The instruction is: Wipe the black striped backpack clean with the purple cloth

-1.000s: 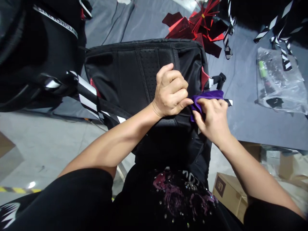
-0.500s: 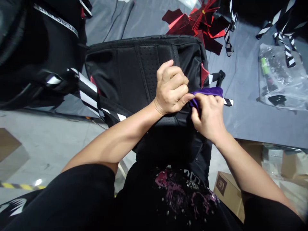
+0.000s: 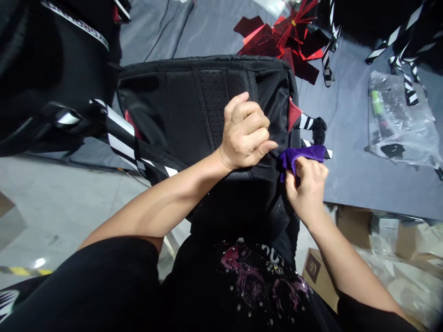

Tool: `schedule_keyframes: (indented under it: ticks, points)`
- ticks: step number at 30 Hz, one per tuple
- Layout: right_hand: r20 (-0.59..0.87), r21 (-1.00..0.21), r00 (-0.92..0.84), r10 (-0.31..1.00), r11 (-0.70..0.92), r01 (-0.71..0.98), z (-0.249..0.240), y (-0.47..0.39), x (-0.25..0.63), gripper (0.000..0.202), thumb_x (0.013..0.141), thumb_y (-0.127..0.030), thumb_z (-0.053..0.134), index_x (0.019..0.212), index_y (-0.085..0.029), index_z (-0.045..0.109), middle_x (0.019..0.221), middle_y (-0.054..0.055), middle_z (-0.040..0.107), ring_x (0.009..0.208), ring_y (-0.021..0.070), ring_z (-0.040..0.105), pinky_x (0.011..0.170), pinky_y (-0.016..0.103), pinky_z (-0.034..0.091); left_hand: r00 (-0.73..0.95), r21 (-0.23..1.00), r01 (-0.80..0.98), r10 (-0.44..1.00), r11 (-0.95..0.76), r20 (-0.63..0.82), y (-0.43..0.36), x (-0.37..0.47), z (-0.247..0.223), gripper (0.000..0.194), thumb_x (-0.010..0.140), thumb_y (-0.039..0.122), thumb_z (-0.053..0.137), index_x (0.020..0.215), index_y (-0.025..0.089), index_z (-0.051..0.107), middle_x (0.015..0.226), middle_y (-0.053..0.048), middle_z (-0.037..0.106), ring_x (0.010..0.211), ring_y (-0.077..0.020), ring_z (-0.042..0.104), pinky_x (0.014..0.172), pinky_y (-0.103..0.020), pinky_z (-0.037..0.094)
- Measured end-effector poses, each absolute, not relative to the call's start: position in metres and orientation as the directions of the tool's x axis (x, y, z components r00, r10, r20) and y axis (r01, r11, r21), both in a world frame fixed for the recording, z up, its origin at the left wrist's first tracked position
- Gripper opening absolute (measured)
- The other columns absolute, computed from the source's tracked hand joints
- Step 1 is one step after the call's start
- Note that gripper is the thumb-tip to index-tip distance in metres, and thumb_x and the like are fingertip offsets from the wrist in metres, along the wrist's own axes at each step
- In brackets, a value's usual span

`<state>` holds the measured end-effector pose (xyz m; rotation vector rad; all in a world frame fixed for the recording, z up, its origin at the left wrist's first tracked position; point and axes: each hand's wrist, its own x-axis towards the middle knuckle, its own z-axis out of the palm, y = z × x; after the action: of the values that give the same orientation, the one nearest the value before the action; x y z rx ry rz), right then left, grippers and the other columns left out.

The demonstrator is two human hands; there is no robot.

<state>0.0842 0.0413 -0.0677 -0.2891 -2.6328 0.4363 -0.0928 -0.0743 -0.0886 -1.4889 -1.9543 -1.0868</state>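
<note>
A black backpack [image 3: 180,106] lies in front of me at the table's edge, its padded panel facing up. Over its right part is my left hand [image 3: 245,133], with curled fingers closed; what they hold, if anything, is hidden. My right hand [image 3: 308,182] grips a purple cloth [image 3: 304,154] at the bag's lower right side. Just above the cloth a black and white striped strap [image 3: 307,122] comes out beside a red tab [image 3: 294,114].
Another black bag [image 3: 62,55] stands at the left. Red shiny cards [image 3: 263,39] with red strings lie behind the backpack. On the right of the grey-covered table [image 3: 353,184] is a clear plastic bag [image 3: 401,124]. Cardboard boxes [image 3: 320,276] sit below.
My right hand has moved down and slightly right with the purple cloth, away from my left thumb. More of the striped strap shows. My left hand has barely moved.
</note>
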Motion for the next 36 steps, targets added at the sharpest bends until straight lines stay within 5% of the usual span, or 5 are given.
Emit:
schedule_keyframes:
  ticks: [7, 16, 22, 29, 36]
  points:
    - [0.374, -0.42, -0.867, 0.331, 0.893, 0.16, -0.068, 0.039, 0.083, 0.027, 0.087, -0.013, 0.05, 0.113, -0.018, 0.054, 0.091, 0.007, 0.064, 0.087, 0.0222, 0.057, 0.082, 0.039, 0.037, -0.451, 0.473, 0.867, 0.653, 0.159, 0.608, -0.075, -0.097, -0.096, 0.058, 0.084, 0.077, 0.031, 0.067, 0.025, 0.05, 0.081, -0.002, 0.06, 0.104, -0.0244, 0.053, 0.116, -0.055, 0.014]
    - [0.299, -0.339, -0.917, 0.265, 0.927, 0.158, -0.057, 0.041, 0.065, 0.04, 0.082, -0.011, 0.044, 0.12, -0.02, 0.052, 0.105, 0.01, 0.063, 0.094, 0.0257, 0.054, 0.084, 0.042, 0.037, -0.365, 0.352, 0.924, 0.605, 0.145, 0.708, -0.073, -0.098, -0.098, 0.057, 0.091, 0.069, 0.025, 0.065, 0.023, 0.048, 0.077, -0.003, 0.056, 0.101, -0.024, 0.051, 0.115, -0.057, 0.013]
    - [0.277, -0.344, -0.927, 0.252, 0.927, 0.149, -0.054, 0.043, 0.062, 0.049, 0.08, -0.01, 0.041, 0.127, -0.019, 0.048, 0.102, 0.011, 0.06, 0.097, 0.0278, 0.051, 0.086, 0.045, 0.035, -0.395, 0.41, 0.903, 0.616, 0.125, 0.681, -0.072, -0.097, -0.095, 0.06, 0.09, 0.072, 0.024, 0.064, 0.023, 0.047, 0.078, -0.003, 0.057, 0.102, -0.0238, 0.051, 0.115, -0.058, 0.012]
    - [0.243, -0.169, -0.959, 0.142, 0.98, 0.103, -0.042, 0.046, 0.054, 0.044, 0.077, -0.009, 0.044, 0.12, -0.018, 0.052, 0.095, 0.01, 0.061, 0.088, 0.0271, 0.048, 0.081, 0.044, 0.033, -0.415, 0.405, 0.896, 0.665, 0.181, 0.621, -0.073, -0.094, -0.087, 0.064, 0.09, 0.072, 0.019, 0.065, 0.022, 0.051, 0.079, -0.004, 0.061, 0.103, -0.025, 0.054, 0.116, -0.06, 0.013]
    - [0.268, -0.249, -0.956, 0.117, 0.967, 0.048, -0.053, 0.05, 0.063, 0.046, 0.079, -0.01, 0.043, 0.124, -0.019, 0.049, 0.105, 0.01, 0.061, 0.096, 0.027, 0.051, 0.084, 0.043, 0.035, -0.472, 0.44, 0.868, 0.658, 0.23, 0.587, -0.072, -0.096, -0.091, 0.068, 0.088, 0.076, 0.015, 0.068, 0.023, 0.052, 0.082, -0.004, 0.061, 0.109, -0.0266, 0.055, 0.118, -0.061, 0.011]
